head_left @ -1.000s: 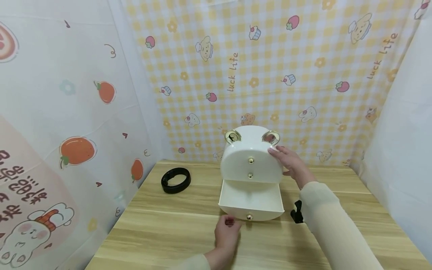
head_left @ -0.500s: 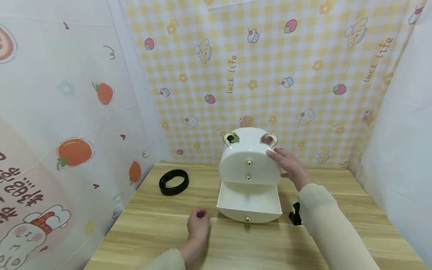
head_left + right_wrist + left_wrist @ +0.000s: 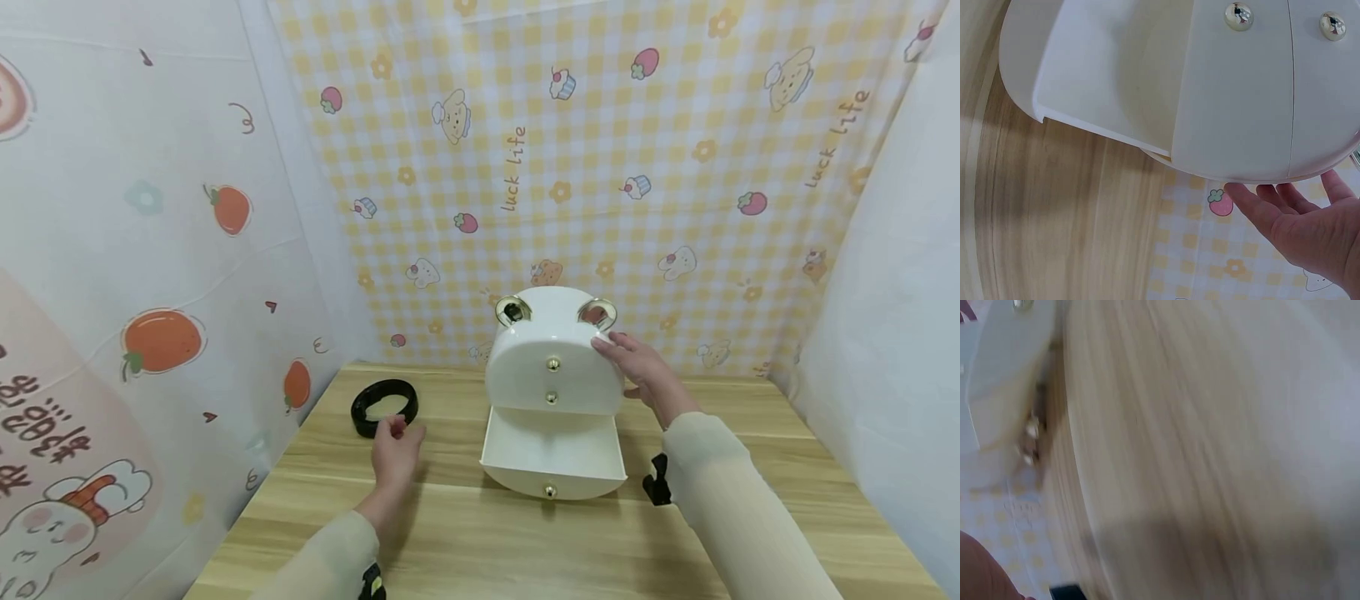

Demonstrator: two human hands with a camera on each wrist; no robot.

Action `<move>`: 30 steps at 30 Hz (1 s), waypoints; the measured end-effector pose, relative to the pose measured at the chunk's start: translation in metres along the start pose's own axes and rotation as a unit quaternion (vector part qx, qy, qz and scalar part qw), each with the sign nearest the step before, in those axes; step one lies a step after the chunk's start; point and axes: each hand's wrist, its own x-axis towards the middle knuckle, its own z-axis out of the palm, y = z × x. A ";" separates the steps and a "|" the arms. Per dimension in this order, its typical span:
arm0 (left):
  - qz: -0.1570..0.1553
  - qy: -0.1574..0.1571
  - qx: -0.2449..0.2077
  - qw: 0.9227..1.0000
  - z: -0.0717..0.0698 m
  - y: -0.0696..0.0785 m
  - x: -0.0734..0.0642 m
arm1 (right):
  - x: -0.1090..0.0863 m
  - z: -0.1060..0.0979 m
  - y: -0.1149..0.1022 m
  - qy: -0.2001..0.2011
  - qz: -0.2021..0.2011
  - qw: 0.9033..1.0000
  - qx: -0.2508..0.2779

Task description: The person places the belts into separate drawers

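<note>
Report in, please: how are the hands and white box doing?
Left hand at near edge of black ring, contact unclear. Right hand touching side of white box. Bottom drawer open; nothing visibly blocking either hand.

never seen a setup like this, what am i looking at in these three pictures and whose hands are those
No machine here: one person works with bare hands, wearing three cameras. The wide picture comes from the head, looking forward and down. The blurry one is from the left wrist, the other from the right wrist.

On the wooden table stand a white cabinet with its bottom drawer pulled out, and, to its left, a black ring. Patterned cloth hangs behind.

The right hand rests its fingers against the cabinet's side. The left hand is at the ring's near edge; whether it touches or grips it, I can't tell.
</note>
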 end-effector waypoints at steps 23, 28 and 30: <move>0.054 -0.134 0.206 0.968 -0.069 -0.033 0.108 | 0.002 -0.001 0.001 0.005 0.002 1.000 0.004; 0.018 -0.165 0.229 0.959 -0.074 -0.043 0.116 | 0.001 0.000 0.001 0.002 0.002 1.000 0.006; 0.010 -0.178 0.231 0.956 -0.073 -0.047 0.119 | 0.001 -0.002 0.001 0.004 0.002 1.000 0.004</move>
